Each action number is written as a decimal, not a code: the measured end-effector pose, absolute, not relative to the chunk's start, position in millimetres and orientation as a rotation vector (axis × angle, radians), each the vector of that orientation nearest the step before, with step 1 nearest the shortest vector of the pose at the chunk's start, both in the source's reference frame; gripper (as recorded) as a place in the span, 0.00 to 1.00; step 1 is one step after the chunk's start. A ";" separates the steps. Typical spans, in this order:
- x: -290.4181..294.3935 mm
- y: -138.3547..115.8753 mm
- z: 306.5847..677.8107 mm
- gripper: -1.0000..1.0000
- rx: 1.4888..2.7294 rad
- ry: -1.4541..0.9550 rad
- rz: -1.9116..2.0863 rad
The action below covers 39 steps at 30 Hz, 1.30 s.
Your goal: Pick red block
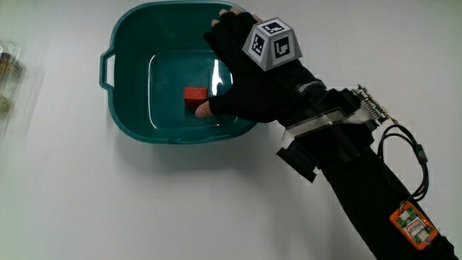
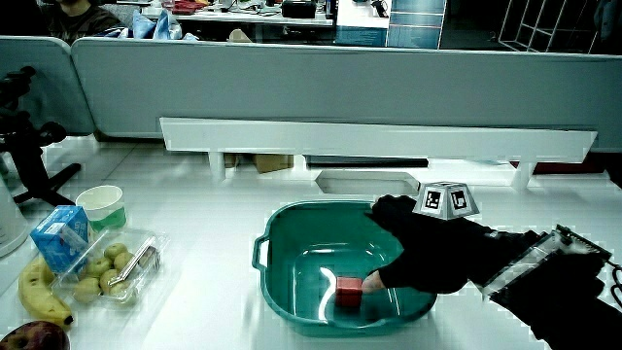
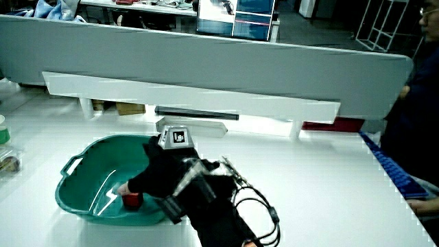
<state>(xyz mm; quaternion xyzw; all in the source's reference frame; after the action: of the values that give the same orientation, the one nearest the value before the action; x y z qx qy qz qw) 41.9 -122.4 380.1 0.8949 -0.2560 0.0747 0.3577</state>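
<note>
A small red block [image 1: 193, 96] lies on the floor of a teal basin [image 1: 128, 45] with a handle on its rim. The gloved hand [image 1: 242, 76] reaches into the basin from the person's side, with its forearm over the rim. Its fingers stretch toward the basin's rim farther from the person, and the bare thumb tip rests against the block's side. Nothing is closed around the block. Both side views show the block [image 2: 347, 290] [image 3: 132, 200] beside the thumb, low in the basin [image 2: 292, 219] [image 3: 81, 156], under the hand [image 2: 428, 255] [image 3: 163, 173].
In a side view a banana [image 2: 39, 292], a clear pack of fruit [image 2: 117, 267], a blue carton [image 2: 60, 236] and a paper cup [image 2: 100, 206] sit beside the basin. A white rail [image 2: 379, 136] runs along the low partition. A black stand [image 2: 29, 156] is at the table's edge.
</note>
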 end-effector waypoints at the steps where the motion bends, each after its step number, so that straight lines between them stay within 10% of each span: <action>1: 39.2 -121.6 379.9 0.50 2.315 -0.668 0.188; 39: -0.7 -119.2 433.0 0.60 2.158 -0.636 0.094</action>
<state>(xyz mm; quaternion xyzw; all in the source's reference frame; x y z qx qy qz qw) -0.7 -119.2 433.0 0.8650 -0.2551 0.0378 0.4305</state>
